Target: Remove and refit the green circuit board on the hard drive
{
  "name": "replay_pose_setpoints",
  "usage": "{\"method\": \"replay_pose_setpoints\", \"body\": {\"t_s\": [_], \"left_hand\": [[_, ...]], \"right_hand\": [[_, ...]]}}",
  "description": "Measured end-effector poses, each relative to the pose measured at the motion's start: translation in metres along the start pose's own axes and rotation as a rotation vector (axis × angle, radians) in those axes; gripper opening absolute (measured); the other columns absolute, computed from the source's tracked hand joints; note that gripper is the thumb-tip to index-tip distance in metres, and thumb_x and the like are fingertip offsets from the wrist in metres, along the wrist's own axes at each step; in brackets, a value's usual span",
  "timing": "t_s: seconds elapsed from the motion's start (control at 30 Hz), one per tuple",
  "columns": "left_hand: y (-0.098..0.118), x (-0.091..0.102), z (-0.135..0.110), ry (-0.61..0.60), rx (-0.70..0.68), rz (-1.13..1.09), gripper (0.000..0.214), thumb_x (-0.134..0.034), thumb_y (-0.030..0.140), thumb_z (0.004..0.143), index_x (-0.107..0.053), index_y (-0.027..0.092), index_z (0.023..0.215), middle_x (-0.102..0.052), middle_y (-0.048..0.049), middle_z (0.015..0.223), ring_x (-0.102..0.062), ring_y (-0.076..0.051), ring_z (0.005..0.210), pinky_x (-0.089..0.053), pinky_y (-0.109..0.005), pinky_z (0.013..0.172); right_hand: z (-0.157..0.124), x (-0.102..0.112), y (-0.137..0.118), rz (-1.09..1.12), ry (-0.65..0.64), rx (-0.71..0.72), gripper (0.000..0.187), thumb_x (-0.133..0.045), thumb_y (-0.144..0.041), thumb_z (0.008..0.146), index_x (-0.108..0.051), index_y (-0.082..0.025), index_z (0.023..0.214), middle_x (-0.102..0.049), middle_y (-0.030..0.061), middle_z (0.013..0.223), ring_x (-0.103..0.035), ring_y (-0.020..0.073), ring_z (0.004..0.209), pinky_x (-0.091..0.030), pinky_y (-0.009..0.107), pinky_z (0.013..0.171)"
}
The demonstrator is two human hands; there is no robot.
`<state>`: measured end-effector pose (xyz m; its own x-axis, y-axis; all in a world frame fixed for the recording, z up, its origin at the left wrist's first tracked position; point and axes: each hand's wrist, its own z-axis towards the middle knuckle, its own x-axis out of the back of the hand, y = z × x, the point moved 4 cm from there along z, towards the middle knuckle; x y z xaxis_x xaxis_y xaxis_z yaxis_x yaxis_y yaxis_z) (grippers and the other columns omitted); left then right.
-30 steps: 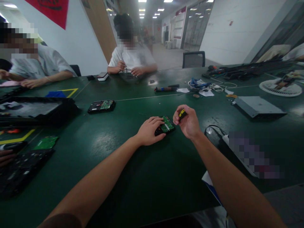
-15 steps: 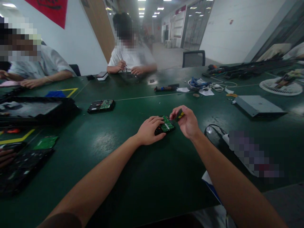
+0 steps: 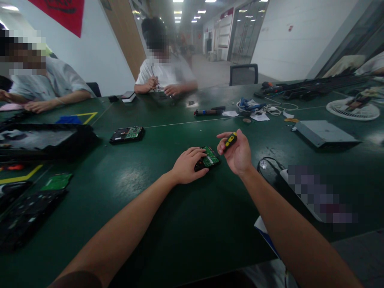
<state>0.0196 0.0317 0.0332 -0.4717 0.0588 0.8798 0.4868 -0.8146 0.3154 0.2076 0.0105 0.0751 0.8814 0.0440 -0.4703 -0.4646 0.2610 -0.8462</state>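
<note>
A small black hard drive with a green circuit board [image 3: 209, 159] lies on the green table [image 3: 180, 224] in front of me. My left hand [image 3: 187, 166] rests on its left side, fingers curled over it and holding it down. My right hand [image 3: 237, 154] hovers just right of the drive, closed round a small screwdriver with a yellow and black handle [image 3: 231, 141]. The screwdriver's tip is hidden behind my fingers.
A second drive [image 3: 127, 134] lies further left, a black tray [image 3: 45, 138] at the left edge, a grey metal box [image 3: 325, 134] at the right. Cables and tools [image 3: 252, 107] lie mid-table. A black cable [image 3: 268, 164] curls beside my right wrist. Two people sit opposite.
My right hand tipped the screwdriver down to the drive half a second ago, and has now lifted it back up and away. My left hand stayed on the drive.
</note>
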Motion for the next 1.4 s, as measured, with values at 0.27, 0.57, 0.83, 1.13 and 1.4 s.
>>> {"method": "replay_pose_setpoints", "body": {"t_s": [0.27, 0.57, 0.83, 1.13, 1.4], "left_hand": [[0.0004, 0.0002, 0.0010, -0.008, 0.008, -0.010, 0.055, -0.072, 0.050, 0.088, -0.061, 0.024, 0.136, -0.061, -0.0112, 0.148, -0.050, -0.036, 0.142, -0.043, -0.059, 0.117], [-0.0005, -0.0007, 0.0004, -0.009, 0.006, -0.006, 0.056, -0.071, 0.051, 0.088, -0.060, 0.023, 0.136, -0.061, -0.0107, 0.148, -0.050, -0.035, 0.142, -0.042, -0.057, 0.118], [0.0050, 0.0010, 0.0012, -0.038, 0.089, 0.036, 0.055, -0.068, 0.052, 0.091, -0.059, 0.024, 0.137, -0.058, -0.0087, 0.153, -0.046, -0.036, 0.147, -0.040, -0.060, 0.119], [0.0021, -0.0034, 0.0024, -0.008, 0.116, 0.032, 0.055, -0.068, 0.052, 0.091, -0.060, 0.025, 0.138, -0.059, -0.0101, 0.152, -0.046, -0.037, 0.147, -0.041, -0.063, 0.117], [0.0002, -0.0038, 0.0020, -0.006, 0.100, 0.033, 0.056, -0.068, 0.054, 0.091, -0.059, 0.025, 0.138, -0.059, -0.0099, 0.151, -0.046, -0.037, 0.146, -0.042, -0.061, 0.117]], "right_hand": [[-0.0031, -0.0029, -0.0019, 0.033, -0.023, 0.057, 0.033, -0.064, -0.050, 0.094, -0.068, -0.024, 0.074, -0.061, 0.0005, 0.073, -0.063, 0.0173, 0.071, -0.051, 0.034, 0.074], [-0.0003, 0.0009, -0.0028, 0.005, -0.006, 0.032, 0.050, -0.051, -0.068, 0.097, -0.074, -0.024, 0.091, -0.054, -0.0011, 0.064, -0.053, 0.0155, 0.059, -0.045, 0.032, 0.060], [-0.0003, 0.0025, 0.0007, -0.022, 0.048, 0.065, 0.033, -0.066, -0.054, 0.093, -0.069, -0.024, 0.081, -0.064, 0.0010, 0.079, -0.063, 0.0163, 0.075, -0.051, 0.033, 0.074], [-0.0040, -0.0043, 0.0005, -0.067, -0.019, -0.029, 0.040, -0.063, -0.064, 0.092, -0.070, -0.024, 0.087, -0.058, -0.0004, 0.073, -0.057, 0.0154, 0.067, -0.049, 0.032, 0.067], [-0.0012, -0.0002, 0.0021, -0.037, 0.024, -0.025, 0.043, -0.061, -0.065, 0.093, -0.071, -0.024, 0.084, -0.062, 0.0010, 0.076, -0.059, 0.0158, 0.069, -0.051, 0.032, 0.069]]}}
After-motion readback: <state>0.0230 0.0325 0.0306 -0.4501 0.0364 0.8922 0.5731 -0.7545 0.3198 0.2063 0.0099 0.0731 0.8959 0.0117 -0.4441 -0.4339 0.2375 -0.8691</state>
